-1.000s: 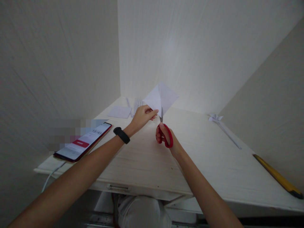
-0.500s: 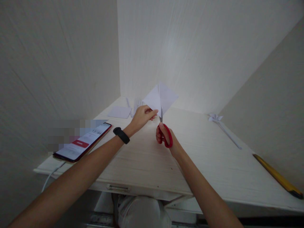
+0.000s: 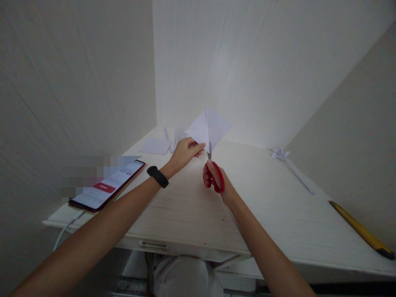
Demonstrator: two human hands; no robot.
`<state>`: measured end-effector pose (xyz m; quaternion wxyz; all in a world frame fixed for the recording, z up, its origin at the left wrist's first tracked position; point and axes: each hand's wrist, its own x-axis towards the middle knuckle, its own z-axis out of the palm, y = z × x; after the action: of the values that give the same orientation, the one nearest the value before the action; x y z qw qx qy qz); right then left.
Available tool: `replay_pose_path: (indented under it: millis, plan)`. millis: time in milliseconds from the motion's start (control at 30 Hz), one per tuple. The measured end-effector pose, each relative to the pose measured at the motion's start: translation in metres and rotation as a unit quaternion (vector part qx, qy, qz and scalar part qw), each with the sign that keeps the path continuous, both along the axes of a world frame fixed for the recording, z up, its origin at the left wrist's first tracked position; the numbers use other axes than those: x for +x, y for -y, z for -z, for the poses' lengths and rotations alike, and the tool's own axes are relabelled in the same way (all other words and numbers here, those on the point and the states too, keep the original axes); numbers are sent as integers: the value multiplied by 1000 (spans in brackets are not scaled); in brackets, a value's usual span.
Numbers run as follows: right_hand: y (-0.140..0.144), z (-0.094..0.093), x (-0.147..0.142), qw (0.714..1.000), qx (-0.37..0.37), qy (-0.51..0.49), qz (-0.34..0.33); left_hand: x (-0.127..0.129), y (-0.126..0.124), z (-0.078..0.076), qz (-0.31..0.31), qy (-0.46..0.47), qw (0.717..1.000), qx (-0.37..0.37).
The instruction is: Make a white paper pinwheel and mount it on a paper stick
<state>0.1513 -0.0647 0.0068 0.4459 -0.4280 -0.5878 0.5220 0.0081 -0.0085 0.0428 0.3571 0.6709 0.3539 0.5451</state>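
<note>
My left hand (image 3: pixel 187 149), with a black band on its wrist, pinches the lower left edge of a white square sheet of paper (image 3: pixel 198 127). The paper is held up off the table with a corner pointing toward me, and a crease runs down its middle. In my right hand (image 3: pixel 219 181) is a pair of scissors (image 3: pixel 222 185) with red handles, my fingers through the loops. The blades point away from me and lie at the paper's near corner. Whether they have cut into it I cannot tell.
Left of my hands lie a white paper piece (image 3: pixel 154 146) and several thin paper strips (image 3: pixel 179 135). A phone (image 3: pixel 108 185) with a cable sits at the left edge. At right are a paper pinwheel on a stick (image 3: pixel 281 154) and a yellow cutter knife (image 3: pixel 360 228). Walls enclose the white table (image 3: pixel 185 214).
Almost nothing differs. Both hands, the paper and the scissors stay in nearly the same place.
</note>
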Motion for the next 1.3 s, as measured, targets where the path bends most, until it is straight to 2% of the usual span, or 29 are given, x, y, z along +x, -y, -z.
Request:
replay_pose_path:
  millis: [800,1300]
  plan:
    - [-4,5,1,1000,-11,-11,-4,1,2,-1,0,10,1000,-19]
    - [0,1,0,1000,-3,-12,-3,1,1,0,4,10,1000,-23]
